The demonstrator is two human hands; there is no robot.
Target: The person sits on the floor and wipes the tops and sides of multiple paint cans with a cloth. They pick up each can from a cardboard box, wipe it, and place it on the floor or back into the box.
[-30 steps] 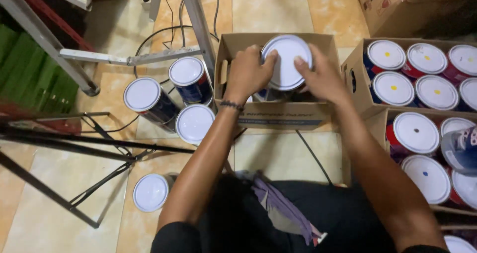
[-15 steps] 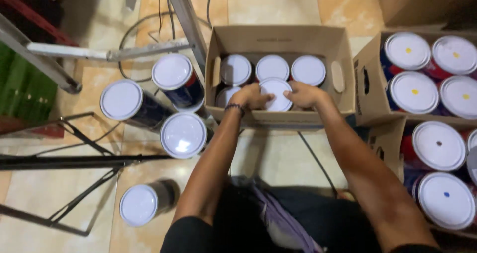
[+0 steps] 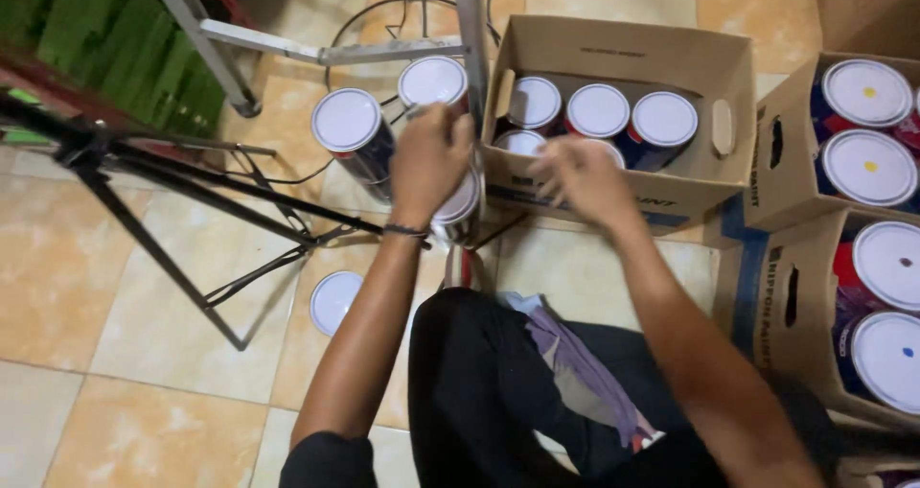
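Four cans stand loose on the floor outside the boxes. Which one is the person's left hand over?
The can right beside the open box, partly hidden under the left hand. The other three floor cans stand clear of both hands.

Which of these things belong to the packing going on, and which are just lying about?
In use:
- open brown cardboard box, part filled
- white-lidded round tins in it
- white-lidded tin by the left hand
- left hand
- right hand

Lying about:
- black tripod
- green crate
- purple-grey cloth
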